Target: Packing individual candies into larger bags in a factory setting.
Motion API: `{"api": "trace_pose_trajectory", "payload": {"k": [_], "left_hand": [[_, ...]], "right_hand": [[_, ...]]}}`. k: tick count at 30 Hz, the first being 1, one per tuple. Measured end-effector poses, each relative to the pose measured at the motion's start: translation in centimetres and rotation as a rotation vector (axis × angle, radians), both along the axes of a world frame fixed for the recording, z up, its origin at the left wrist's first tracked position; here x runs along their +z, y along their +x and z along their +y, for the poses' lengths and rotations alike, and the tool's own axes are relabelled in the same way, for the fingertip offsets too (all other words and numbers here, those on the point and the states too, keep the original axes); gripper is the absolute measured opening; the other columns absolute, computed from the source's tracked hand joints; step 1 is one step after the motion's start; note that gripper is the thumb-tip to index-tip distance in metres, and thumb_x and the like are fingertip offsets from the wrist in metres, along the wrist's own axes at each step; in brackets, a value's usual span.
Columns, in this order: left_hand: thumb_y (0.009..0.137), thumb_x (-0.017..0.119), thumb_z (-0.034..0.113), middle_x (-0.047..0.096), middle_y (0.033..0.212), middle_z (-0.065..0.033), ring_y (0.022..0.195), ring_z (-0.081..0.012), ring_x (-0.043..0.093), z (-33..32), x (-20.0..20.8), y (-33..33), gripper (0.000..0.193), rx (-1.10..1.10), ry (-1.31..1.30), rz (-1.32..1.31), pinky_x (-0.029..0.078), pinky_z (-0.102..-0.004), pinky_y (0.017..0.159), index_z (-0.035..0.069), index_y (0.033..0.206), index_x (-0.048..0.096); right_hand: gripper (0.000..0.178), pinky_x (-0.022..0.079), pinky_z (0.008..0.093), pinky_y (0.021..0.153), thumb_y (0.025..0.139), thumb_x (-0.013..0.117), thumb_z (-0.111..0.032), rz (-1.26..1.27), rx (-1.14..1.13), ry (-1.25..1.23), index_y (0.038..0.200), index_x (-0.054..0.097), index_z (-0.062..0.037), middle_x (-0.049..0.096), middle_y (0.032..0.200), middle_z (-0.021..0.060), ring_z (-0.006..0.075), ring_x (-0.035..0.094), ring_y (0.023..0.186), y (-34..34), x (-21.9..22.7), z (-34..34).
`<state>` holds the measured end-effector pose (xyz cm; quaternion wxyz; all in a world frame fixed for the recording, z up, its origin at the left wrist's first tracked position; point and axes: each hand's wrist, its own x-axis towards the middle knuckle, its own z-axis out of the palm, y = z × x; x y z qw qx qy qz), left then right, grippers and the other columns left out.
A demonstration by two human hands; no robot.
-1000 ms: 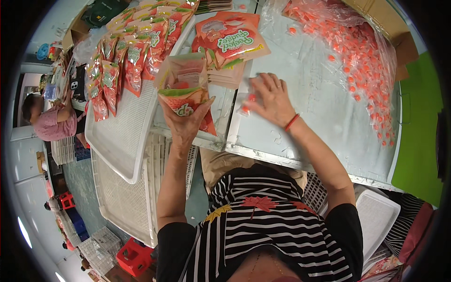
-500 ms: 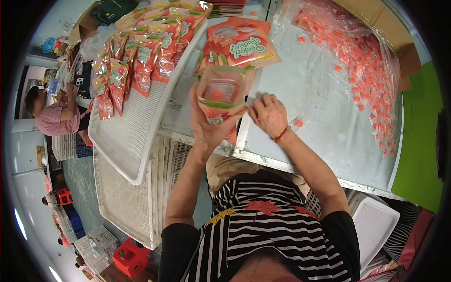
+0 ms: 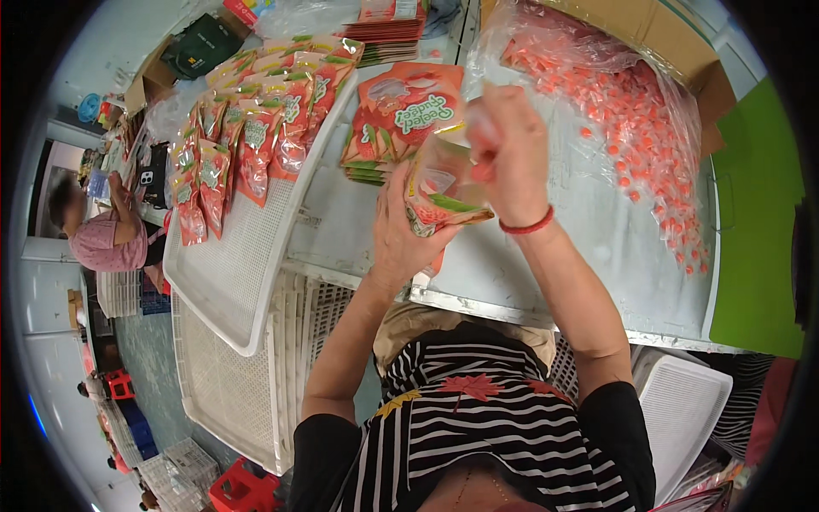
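Observation:
My left hand (image 3: 399,235) is closed around an opened red candy pouch (image 3: 437,203), its mouth spread wide toward me. Close above that mouth, on its right side, my right hand (image 3: 519,158) pinches small red wrapped candies (image 3: 483,136), blurred by motion; how many is unclear. Behind the pouch lies a stack of flat, unfilled red pouches (image 3: 405,101). To the right, a heap of wrapped red candies (image 3: 610,107) spills from a clear plastic bag over the metal tabletop (image 3: 580,273).
Left of me, a white mesh tray (image 3: 230,277) carries several filled pouches (image 3: 256,145). More pouches are stacked at the back (image 3: 388,34). A cardboard box (image 3: 717,102) and green panel (image 3: 759,213) border the right. A person in pink (image 3: 111,235) works at far left.
My right hand has lifted from the tabletop to the pouch mouth, now with candies in its fingers. My left hand and the pouch have shifted right and tilted. The loose candy near my wrist is gone.

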<state>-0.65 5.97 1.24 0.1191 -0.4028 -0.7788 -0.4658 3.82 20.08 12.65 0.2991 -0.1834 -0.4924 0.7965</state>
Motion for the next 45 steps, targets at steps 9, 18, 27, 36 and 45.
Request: {"api": "trace_pose_trajectory", "payload": {"k": [9, 18, 27, 36, 45], "left_hand": [[0.054, 0.087, 0.022, 0.048, 0.124, -0.0202, 0.111, -0.0357, 0.051, 0.9, -0.3, 0.7, 0.100, -0.013, 0.063, -0.060, 0.043, -0.0426, 0.093, 0.000, 0.134, 0.031], [0.059, 0.087, 0.023, 0.047, 0.126, -0.0214, 0.113, -0.0310, 0.052, 1.6, 0.3, -3.0, 0.103, 0.123, 0.146, -0.245, 0.044, -0.0363, 0.094, -0.003, 0.138, 0.025], [0.061, 0.087, 0.015, 0.047, 0.124, -0.0173, 0.108, -0.0231, 0.052, -2.0, 0.4, -3.1, 0.102, 0.196, 0.239, -0.185, 0.045, -0.0333, 0.090, -0.003, 0.138, 0.023], [0.060, 0.087, 0.015, 0.050, 0.118, -0.0154, 0.103, -0.0226, 0.053, -4.6, 0.7, -3.1, 0.099, 0.200, 0.297, -0.196, 0.045, -0.0329, 0.088, -0.004, 0.135, 0.026], [0.063, 0.085, 0.007, 0.056, 0.106, -0.0086, 0.093, -0.0154, 0.056, -4.1, 2.1, -3.5, 0.069, 0.085, 0.368, -0.044, 0.048, -0.0281, 0.081, -0.001, 0.118, 0.043]], "right_hand": [[0.031, 0.044, 0.0362, 0.082, 0.097, 0.041, -0.022, 0.092, 0.072, 1.056, 0.096, 0.060, 0.0016, 0.062, 0.094, 0.0168, 0.0322, 0.057, 0.088, 2.0, -4.0, 0.1], [0.032, 0.037, 0.0342, 0.097, 0.099, 0.038, -0.022, -0.284, -0.117, 0.963, 0.104, 0.058, 0.0022, 0.058, 0.109, 0.0158, 0.0308, 0.053, 0.107, 7.3, -9.8, 5.2], [0.037, 0.040, 0.0416, 0.095, 0.082, 0.062, -0.016, -0.477, 0.145, 1.649, 0.117, 0.057, -0.0064, 0.047, 0.128, 0.0175, 0.0353, 0.045, 0.116, 12.9, -16.5, 1.1], [0.025, 0.048, 0.0364, 0.077, 0.077, 0.062, -0.001, -0.189, 0.094, 1.490, 0.102, 0.061, -0.0038, 0.058, 0.105, 0.0134, 0.0308, 0.056, 0.094, 5.7, -16.5, 1.2], [0.021, 0.049, 0.0340, 0.069, 0.080, 0.065, -0.017, -0.141, 0.130, 1.761, 0.099, 0.063, -0.0111, 0.058, 0.099, 0.0062, 0.0250, 0.057, 0.088, 1.1, -20.0, 0.0]]}}
